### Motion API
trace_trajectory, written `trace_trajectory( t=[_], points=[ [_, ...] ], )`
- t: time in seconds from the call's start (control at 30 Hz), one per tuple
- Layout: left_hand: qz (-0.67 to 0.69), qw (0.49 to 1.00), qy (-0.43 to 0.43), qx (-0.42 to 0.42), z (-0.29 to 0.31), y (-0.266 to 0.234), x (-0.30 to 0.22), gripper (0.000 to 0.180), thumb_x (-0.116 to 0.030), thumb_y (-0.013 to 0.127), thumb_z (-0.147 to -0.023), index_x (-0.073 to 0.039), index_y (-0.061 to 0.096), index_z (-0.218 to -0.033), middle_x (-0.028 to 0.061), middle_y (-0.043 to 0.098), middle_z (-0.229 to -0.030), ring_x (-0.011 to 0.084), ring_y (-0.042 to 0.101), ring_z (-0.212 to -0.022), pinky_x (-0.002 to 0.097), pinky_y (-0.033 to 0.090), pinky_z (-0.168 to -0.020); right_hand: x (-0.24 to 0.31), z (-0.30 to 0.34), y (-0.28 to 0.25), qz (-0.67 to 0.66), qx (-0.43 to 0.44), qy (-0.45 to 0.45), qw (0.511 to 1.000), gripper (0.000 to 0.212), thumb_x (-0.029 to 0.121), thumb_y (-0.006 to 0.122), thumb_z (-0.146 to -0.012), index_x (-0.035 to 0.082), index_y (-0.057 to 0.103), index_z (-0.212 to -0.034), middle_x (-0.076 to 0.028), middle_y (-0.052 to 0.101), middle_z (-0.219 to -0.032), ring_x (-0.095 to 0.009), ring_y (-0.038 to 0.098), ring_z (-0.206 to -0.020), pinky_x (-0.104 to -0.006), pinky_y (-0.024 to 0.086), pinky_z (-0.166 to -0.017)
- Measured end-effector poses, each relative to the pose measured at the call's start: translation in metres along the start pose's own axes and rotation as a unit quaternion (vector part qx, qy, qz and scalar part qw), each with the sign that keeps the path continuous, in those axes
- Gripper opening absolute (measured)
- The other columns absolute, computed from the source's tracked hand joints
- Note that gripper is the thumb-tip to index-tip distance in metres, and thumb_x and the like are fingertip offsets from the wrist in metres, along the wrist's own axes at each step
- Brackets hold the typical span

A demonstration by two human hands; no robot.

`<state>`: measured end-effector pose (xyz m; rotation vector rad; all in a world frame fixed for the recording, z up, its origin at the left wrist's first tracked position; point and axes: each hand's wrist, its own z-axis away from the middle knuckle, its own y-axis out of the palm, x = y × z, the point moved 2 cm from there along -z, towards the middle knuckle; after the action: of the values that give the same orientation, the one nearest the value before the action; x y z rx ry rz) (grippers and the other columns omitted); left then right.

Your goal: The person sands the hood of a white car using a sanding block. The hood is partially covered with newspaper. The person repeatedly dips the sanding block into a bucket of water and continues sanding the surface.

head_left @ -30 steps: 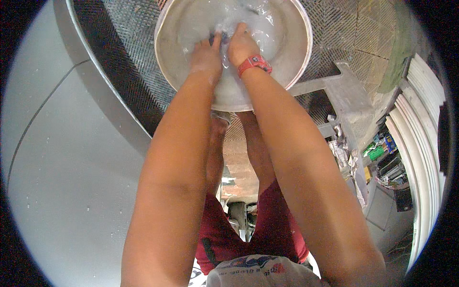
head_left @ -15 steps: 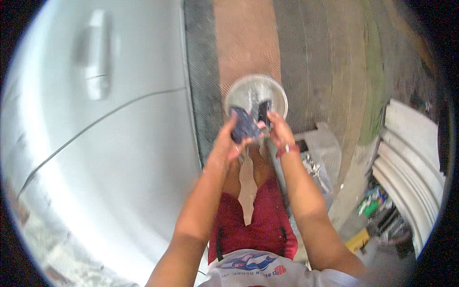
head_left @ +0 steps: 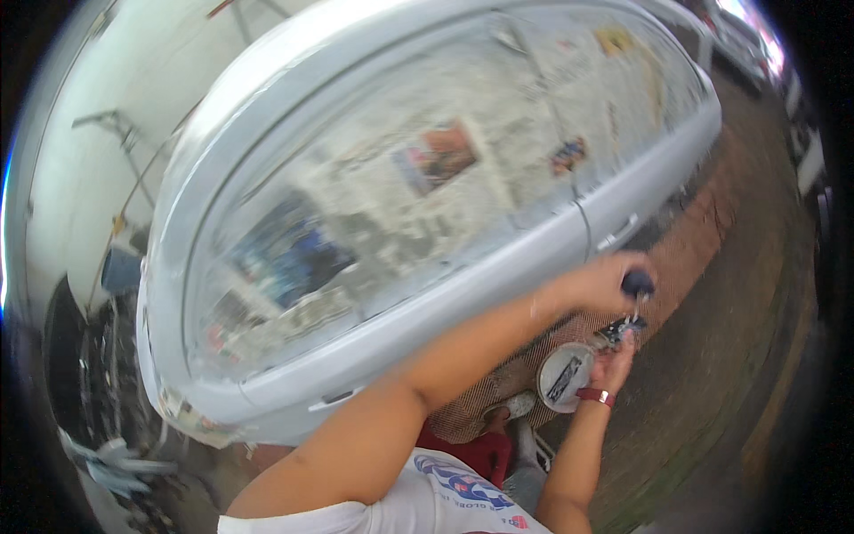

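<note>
My left hand point(head_left: 607, 283) is closed round a wet dark blue, cloth-like piece point(head_left: 637, 283), bunched into a lump. Water drips from it onto a small flat black piece point(head_left: 620, 331) just below. That black piece is gripped in my right hand point(head_left: 612, 363), its wrist wearing a red band; its exact kind is unclear. Under and beside my right hand stands a round white bucket point(head_left: 544, 374) holding water, with a dark shape in it that may be a reflection.
A pale grey car point(head_left: 463, 276) stretches along my left, its windows covered with newspaper point(head_left: 374, 178). Dark parts and debris point(head_left: 98, 374) lie at the far left. A reddish ribbed mat strip point(head_left: 694, 240) runs beside the car. Another vehicle point(head_left: 743, 44) stands at the far right.
My view has swung up and left, bringing the papered windows into sight. The left hand's piece, spread flat before, is now bunched up and held above the right hand's piece.
</note>
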<state>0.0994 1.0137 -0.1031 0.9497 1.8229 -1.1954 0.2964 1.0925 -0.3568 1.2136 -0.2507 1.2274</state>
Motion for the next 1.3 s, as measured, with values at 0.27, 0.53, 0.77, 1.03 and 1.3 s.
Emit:
trace_trajectory(
  t=[0.27, 0.53, 0.77, 1.03, 1.3],
  points=[
    [-0.545, 0.729, 0.135, -0.391, 0.205, -0.406, -0.254, 0.035, -0.007, 0.069, -0.081, -0.014, 0.081, -0.114, 0.0159, 0.077, -0.116, 0.0379, 0.072, -0.113, 0.0479, 0.056, -0.102, 0.118, 0.168, 0.217, 0.248, 0.070, -0.269, 0.928, 0.060, 0.043, 0.072, -0.106, 0.002, 0.058, -0.149, -0.015, 0.062, -0.146, -0.029, 0.061, -0.130, -0.0420, 0.047, -0.110],
    [-0.537, 0.749, -0.189, -0.338, 0.516, -0.600, -0.220, 0.041, -0.009, 0.061, -0.088, -0.017, 0.080, -0.123, 0.0147, 0.078, -0.125, 0.0351, 0.072, -0.119, 0.0433, 0.056, -0.104, 0.068, 0.410, 0.517, 0.422, 0.401, -0.442, 0.682, 0.043, 0.026, 0.073, -0.106, 0.001, 0.066, -0.140, -0.013, 0.074, -0.127, -0.022, 0.071, -0.112, -0.0344, 0.056, -0.097],
    [-0.462, 0.740, -0.292, -0.392, 0.675, -0.566, -0.252, 0.050, 0.001, 0.059, -0.085, -0.014, 0.079, -0.128, 0.0193, 0.076, -0.130, 0.0378, 0.071, -0.120, 0.0403, 0.054, -0.106, -0.042, 0.551, 0.670, 0.456, 0.499, -0.606, 0.419, 0.034, 0.019, 0.076, -0.095, 0.008, 0.074, -0.127, -0.016, 0.072, -0.130, -0.040, 0.069, -0.116, -0.0513, 0.054, -0.102],
    [-0.490, 0.642, -0.166, -0.566, 0.788, -0.463, -0.287, 0.047, 0.008, 0.064, -0.086, -0.008, 0.075, -0.129, 0.0192, 0.074, -0.135, 0.0392, 0.069, -0.128, 0.0434, 0.050, -0.112, -0.195, 0.590, 0.774, 0.465, 0.582, -0.638, 0.197, 0.032, 0.019, 0.078, -0.093, 0.017, 0.079, -0.125, -0.010, 0.075, -0.127, -0.034, 0.068, -0.121, -0.0473, 0.052, -0.107],
    [-0.501, 0.640, -0.131, -0.568, 0.854, -0.427, -0.249, 0.059, 0.012, 0.061, -0.077, -0.009, 0.074, -0.131, 0.0158, 0.068, -0.145, 0.0390, 0.062, -0.136, 0.0468, 0.049, -0.116, -0.276, 0.611, 0.808, 0.484, 0.568, -0.644, 0.169, 0.029, 0.025, 0.071, -0.099, 0.024, 0.080, -0.127, -0.007, 0.076, -0.120, -0.033, 0.067, -0.118, -0.0494, 0.053, -0.103]
  ],
)
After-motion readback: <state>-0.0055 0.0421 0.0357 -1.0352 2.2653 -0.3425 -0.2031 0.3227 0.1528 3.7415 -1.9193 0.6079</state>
